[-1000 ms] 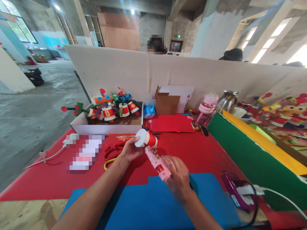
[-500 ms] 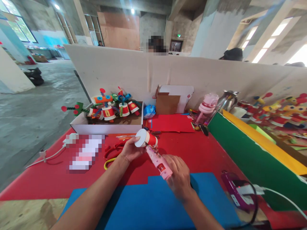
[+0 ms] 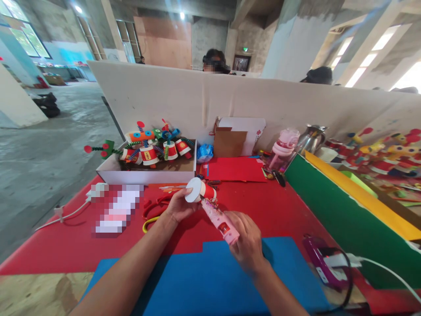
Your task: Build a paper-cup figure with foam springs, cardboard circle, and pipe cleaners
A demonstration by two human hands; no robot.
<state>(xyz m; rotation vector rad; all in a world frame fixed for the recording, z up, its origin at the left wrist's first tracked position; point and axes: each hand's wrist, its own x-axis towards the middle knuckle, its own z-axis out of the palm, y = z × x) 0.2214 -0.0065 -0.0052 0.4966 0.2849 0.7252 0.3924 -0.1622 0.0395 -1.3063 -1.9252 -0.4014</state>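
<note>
My left hand [image 3: 179, 205] grips a small red paper cup [image 3: 200, 191] held on its side, its white round bottom turned toward me. My right hand [image 3: 247, 239] is wrapped round a pink glue gun [image 3: 219, 220], whose tip touches the cup's lower edge. Both hands hover above the red sheet [image 3: 279, 206] on the table, just beyond a blue sheet [image 3: 210, 281].
A white box [image 3: 144, 175] of finished cup-and-pipe-cleaner figures stands behind the hands. Scissors handles [image 3: 151, 211] lie to the left. A pink bottle [image 3: 283, 149], a metal kettle [image 3: 311, 138], a brown carton [image 3: 228, 142] and a purple device [image 3: 324, 263] with cable lie to the right. People sit behind the partition.
My right hand has shifted slightly up and right, tilting the glue gun's rear higher. The cup and my left hand have stayed where they were.
</note>
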